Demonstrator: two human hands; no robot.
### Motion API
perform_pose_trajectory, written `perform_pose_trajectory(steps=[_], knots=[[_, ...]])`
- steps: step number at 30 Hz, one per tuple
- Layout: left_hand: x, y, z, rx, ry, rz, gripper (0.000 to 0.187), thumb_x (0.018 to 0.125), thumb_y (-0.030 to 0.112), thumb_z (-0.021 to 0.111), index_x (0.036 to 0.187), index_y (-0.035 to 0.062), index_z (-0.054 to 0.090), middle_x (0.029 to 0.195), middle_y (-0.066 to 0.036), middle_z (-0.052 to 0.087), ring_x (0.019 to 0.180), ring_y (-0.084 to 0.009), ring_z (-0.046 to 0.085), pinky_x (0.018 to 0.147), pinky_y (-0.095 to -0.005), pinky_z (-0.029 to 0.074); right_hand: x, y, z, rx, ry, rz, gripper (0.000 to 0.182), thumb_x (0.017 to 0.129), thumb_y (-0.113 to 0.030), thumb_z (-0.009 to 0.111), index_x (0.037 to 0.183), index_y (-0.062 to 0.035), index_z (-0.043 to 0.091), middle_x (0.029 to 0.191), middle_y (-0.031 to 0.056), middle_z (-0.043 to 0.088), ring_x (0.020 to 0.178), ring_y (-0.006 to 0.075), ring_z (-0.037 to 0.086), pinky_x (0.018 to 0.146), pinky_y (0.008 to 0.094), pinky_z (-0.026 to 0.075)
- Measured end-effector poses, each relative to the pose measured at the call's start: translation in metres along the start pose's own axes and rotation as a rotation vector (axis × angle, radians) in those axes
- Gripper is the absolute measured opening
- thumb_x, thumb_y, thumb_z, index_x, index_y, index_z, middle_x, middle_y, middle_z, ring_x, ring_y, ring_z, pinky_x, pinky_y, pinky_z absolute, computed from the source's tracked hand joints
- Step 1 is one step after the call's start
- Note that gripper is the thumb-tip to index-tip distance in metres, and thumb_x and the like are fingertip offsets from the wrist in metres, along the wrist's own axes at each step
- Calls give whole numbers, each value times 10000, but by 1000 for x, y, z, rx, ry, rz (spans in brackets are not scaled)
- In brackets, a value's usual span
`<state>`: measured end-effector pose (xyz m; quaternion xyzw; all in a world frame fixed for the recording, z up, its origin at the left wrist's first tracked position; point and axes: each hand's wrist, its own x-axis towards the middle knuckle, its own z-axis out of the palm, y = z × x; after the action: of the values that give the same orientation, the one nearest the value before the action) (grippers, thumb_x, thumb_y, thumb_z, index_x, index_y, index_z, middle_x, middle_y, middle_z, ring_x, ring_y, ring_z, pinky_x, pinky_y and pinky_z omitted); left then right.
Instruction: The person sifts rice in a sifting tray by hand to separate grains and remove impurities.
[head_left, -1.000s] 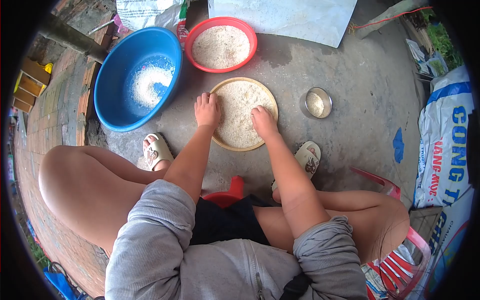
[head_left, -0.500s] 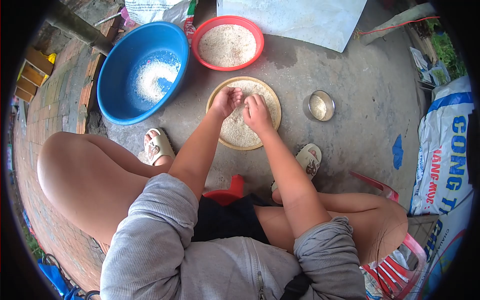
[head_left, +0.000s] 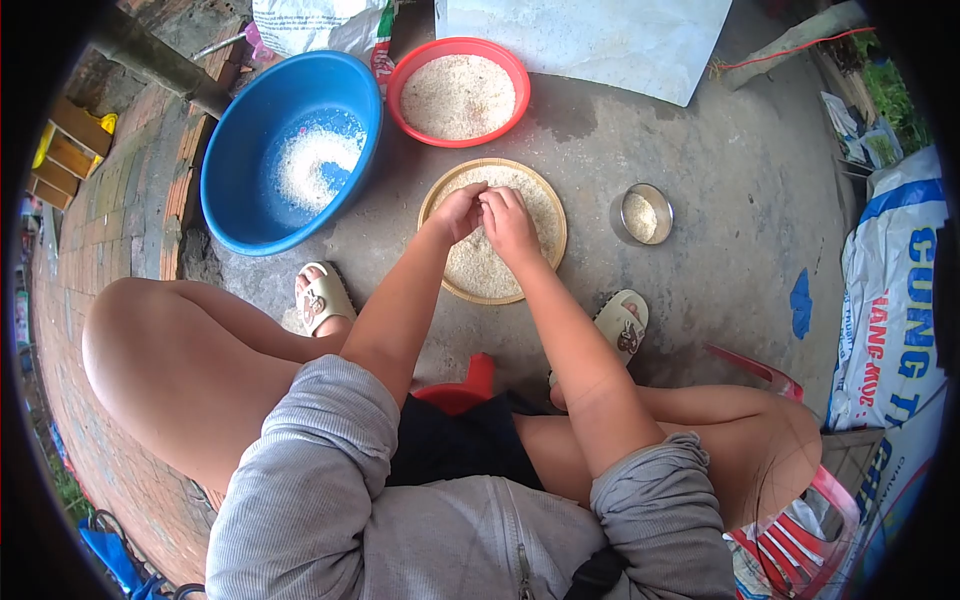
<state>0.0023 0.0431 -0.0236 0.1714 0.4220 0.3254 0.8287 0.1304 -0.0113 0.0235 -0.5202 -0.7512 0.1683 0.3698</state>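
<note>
"While our left hand (head_left: 460, 213) and right hand (head_left: 510, 225) meet over the tray (head_left: 562, 236), what are our fingers (head_left: 497, 198) doing?"

"Curled in, tips together, but honestly we can't tell if they're pinching anything. Our grain (head_left: 482, 270) is spread across the tray, right below them."

"Cool, and what've we got around it?"

"Red basin (head_left: 460, 142) just past the tray, blue tub (head_left: 238, 170) to the left, metal cup (head_left: 621, 227) off on the right."

Around you, the grey concrete floor (head_left: 735, 250) carries a large blue plastic basin (head_left: 240, 150), a smaller red plastic basin (head_left: 459, 142), a round tan woven tray (head_left: 495, 300), a round metal container (head_left: 622, 230) and your cream sandals (head_left: 318, 300).
</note>
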Motion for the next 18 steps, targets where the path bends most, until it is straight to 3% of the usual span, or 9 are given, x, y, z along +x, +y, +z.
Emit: perform_pose_trajectory(steps=[2, 3, 7, 8, 10, 13, 15, 18], knots=[[0, 6, 6, -174, -110, 64, 258, 965, 247, 440, 896, 49, 591, 891, -69, 633, 806, -164, 614, 756, -306, 523, 6, -11, -6, -138, 59, -74, 143, 843, -114, 556, 968, -47, 574, 1017, 119, 569, 951, 301, 525, 861, 402, 445], [3, 8, 4, -177, -117, 76, 273, 965, 234, 435, 863, 35, 590, 807, -68, 640, 734, -146, 615, 713, -288, 520, 2, -10, -9, -191, 27, -49, 176, 839, -132, 564, 997, -55, 565, 1062, 106, 546, 989, 282, 504, 879, 392, 432], [3, 15, -12, -101, -124, 14, 251, 964, 216, 431, 884, 39, 590, 788, -66, 639, 738, -154, 625, 712, -283, 533, -28, 9, -16, -296, -131, -132, 245, 816, -153, 591, 1036, -62, 538, 1097, 112, 493, 1016, 279, 493, 879, 396, 432], [-1, 14, -14, -97, -32, 33, 258, 966, 212, 422, 882, 36, 591, 773, -64, 641, 726, -153, 627, 701, -280, 537, -38, 15, -15, -297, -130, -133, 245, 816, -153, 591, 1036, -62, 538, 1097, 112, 493, 1016, 279, 493, 879, 396, 432], [-4, 10, -19, -93, 58, 52, 265, 968, 209, 413, 880, 34, 591, 757, -62, 643, 714, -152, 629, 690, -277, 541, -50, 22, -15, -314, -375, -1, 190, 828, -145, 577, 993, -58, 542, 1053, 117, 511, 1007, 288, 512, 857, 399, 450], [-7, 4, -24, -112, 116, 40, 270, 969, 209, 414, 894, 24, 596, 783, -71, 649, 730, -163, 636, 687, -284, 549, -53, 34, -4, -305, -493, 100, 139, 852, -140, 556, 955, -47, 544, 1003, 124, 530, 984, 301, 534, 820, 405, 471], [-5, 1, -20, 62, 205, -5, 278, 971, 210, 411, 921, 13, 600, 826, -85, 653, 752, -168, 636, 711, -287, 544, -46, 33, 3, -265, -376, 142, 126, 858, -133, 547, 947, -43, 545, 993, 128, 538, 970, 305, 542, 801, 408, 477], [-2, 4, -6, 206, 139, -19, 281, 973, 213, 410, 942, 15, 606, 876, -93, 654, 785, -174, 632, 736, -297, 536, -18, 16, 7, -177, -181, 191, 125, 847, -122, 560, 939, -37, 550, 993, 130, 547, 957, 312, 544, 795, 415, 469]])
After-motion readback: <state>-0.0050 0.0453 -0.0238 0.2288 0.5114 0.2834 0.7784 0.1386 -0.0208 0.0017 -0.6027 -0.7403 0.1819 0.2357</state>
